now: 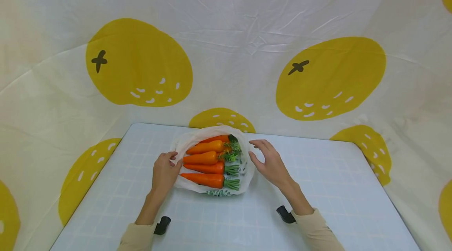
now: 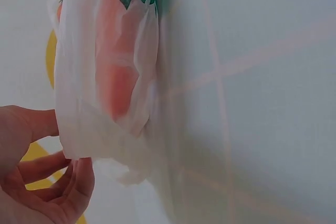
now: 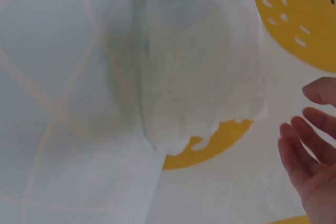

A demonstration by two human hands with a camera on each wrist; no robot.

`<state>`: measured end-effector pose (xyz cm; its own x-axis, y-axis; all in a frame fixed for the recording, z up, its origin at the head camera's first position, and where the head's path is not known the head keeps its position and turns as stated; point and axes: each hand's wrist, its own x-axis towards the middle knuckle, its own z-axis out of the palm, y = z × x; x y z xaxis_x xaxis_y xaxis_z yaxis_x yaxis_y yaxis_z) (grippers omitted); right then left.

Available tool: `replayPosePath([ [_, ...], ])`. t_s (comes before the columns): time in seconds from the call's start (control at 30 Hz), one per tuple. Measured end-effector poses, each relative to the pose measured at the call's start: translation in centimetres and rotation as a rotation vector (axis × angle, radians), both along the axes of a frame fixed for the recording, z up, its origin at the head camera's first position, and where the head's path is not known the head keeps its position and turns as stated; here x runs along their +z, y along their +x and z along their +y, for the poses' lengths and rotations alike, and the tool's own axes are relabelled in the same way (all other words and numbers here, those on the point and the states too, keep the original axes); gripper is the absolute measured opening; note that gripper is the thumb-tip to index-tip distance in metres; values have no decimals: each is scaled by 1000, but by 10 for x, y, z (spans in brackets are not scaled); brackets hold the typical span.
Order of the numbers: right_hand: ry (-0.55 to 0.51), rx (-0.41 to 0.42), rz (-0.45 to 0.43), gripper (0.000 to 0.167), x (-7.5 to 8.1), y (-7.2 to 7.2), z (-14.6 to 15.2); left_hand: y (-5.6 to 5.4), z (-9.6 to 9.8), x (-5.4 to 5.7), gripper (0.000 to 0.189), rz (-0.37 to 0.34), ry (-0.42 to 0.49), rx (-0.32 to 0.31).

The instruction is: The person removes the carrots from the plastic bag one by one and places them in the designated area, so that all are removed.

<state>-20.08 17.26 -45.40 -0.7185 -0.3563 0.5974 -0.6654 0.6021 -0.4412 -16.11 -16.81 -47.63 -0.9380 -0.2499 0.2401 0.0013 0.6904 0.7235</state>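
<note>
At left, the person's left hand (image 1: 166,170) pinches the edge of a white plastic bag (image 1: 248,172) in its grip, likely steadying the mouth. Inside, on the pale counter (image 1: 219,223), orange carrots (image 1: 203,180) lie side by side, tips left, green tops right, presumably to nest compactly. At right, the right hand (image 1: 270,162) has an empty, loosely spread grip, just beside the bag.

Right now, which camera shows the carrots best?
The head view: it looks into the open bag, showing the carrots with their green tops. The left wrist view gives mainly blurred orange through the bag's side; the right wrist view shows the bag, but no distinct carrot.
</note>
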Motion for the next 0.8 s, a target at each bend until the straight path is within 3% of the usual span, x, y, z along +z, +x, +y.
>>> replayPosePath([
  [0.33,35,89,-97,35,9,3,-32,-4,2,1,35,-156,-42,32],
  [0.57,85,129,-113,35,12,6,-53,-6,1,-2,26,-150,-48,42],
  [0.8,113,186,-134,33,12,9,-71,-9,-3,-5,16,-167,34,54],
])
